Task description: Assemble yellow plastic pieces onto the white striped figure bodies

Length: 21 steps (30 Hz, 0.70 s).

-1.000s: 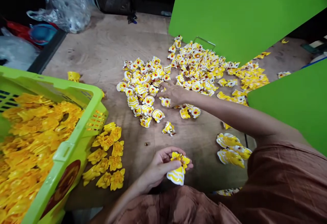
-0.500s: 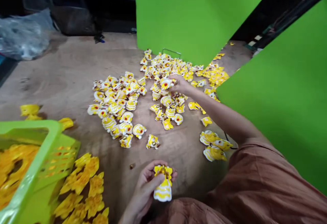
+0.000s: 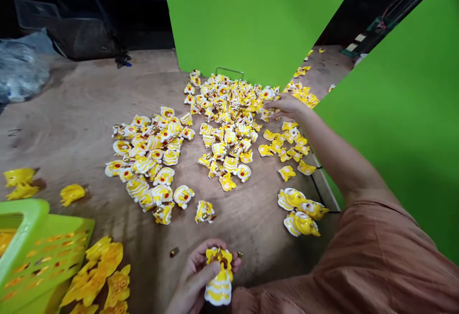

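Near the front edge, my left hand (image 3: 195,273) is closed on a yellow and white striped piece (image 3: 219,283), thumb across its middle. My right hand (image 3: 285,105) reaches over the far right of a large heap of yellow and white pieces (image 3: 229,96), a white and yellow piece (image 3: 267,93) at its fingertips; whether it grips this one is unclear. A second pile of striped pieces (image 3: 150,149) lies left of the heap. Small yellow pieces (image 3: 287,144) are spread below my right hand. Larger assembled pieces (image 3: 301,223) lie at the right, beside my sleeve.
A green basket (image 3: 68,237) with yellow parts stands at the lower left, more yellow parts (image 3: 116,287) beside it. Green panels (image 3: 244,22) stand at the back and right. A clear plastic bag (image 3: 21,72) lies far left. Small brass-coloured bits (image 3: 174,252) lie near my left hand.
My right hand has moved right, from the middle of the heap to its right side. My left hand keeps its hold on the striped piece. The view has shifted a little to the right.
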### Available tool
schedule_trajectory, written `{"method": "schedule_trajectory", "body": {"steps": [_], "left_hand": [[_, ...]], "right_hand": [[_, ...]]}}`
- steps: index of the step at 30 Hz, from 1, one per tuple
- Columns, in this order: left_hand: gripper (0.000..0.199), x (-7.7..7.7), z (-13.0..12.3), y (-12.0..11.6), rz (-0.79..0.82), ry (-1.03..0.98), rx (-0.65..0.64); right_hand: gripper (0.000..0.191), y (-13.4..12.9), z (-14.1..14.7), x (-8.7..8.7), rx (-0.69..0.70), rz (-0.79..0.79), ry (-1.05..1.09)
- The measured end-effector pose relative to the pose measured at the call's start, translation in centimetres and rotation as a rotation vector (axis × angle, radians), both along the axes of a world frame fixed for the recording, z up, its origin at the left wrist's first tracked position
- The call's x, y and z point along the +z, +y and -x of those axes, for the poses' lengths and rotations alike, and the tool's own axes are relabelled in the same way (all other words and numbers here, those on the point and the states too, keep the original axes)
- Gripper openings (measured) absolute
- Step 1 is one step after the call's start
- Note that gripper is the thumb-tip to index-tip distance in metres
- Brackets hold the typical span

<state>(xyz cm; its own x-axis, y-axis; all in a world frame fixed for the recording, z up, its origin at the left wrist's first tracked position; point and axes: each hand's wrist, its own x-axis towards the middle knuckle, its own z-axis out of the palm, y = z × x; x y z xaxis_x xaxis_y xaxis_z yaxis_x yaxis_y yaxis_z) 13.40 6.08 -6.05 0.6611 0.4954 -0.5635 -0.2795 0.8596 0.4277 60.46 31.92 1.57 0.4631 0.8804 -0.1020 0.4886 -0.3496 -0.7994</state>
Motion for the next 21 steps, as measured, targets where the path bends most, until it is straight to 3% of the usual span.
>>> {"method": "schedule_trajectory", "body": {"steps": [2, 4, 6, 8, 11, 14, 16, 18, 21], "left_hand": [[0.037, 0.1, -0.1, 0.1, 0.001, 0.013, -0.020], [0.039, 0.1, -0.1, 0.1, -0.002, 0.033, -0.022], [0.041, 0.0, -0.2, 0.1, -0.012, 0.062, -0.014], [0.042, 0.0, -0.1, 0.2, -0.018, 0.083, 0.003], [0.043, -0.1, 0.2, 0.2, -0.001, 0.102, 0.038], [0.042, 0.0, 0.2, 0.0, 0.010, 0.078, 0.023], [0.042, 0.1, 0.0, -0.1, 0.011, 0.052, -0.009], [0.044, 0.1, -0.1, -0.1, 0.016, 0.050, -0.028], [0.046, 0.2, -0.3, 0.1, 0.015, 0.066, -0.005]], "right_hand": [[0.035, 0.4, 4.7, -0.3, 0.253, 0.049, -0.107], [0.036, 1.1, 10.3, -0.5, 0.491, 0.051, -0.486], [0.045, 1.7, 14.7, -0.3, 0.537, 0.024, -0.579], [0.066, 1.0, 16.2, 0.2, 0.612, -0.023, -0.708], [0.104, -3.0, 12.2, 0.6, 0.672, -0.012, -0.775], [0.113, -8.4, 4.7, -0.4, 0.620, 0.282, -0.796], [0.112, -10.4, 1.1, -1.6, 0.526, 0.472, -0.778], [0.104, -10.0, -0.6, -2.9, 0.439, 0.551, -0.752], [0.082, -6.0, -1.2, -3.6, 0.326, 0.546, -0.758]]}}
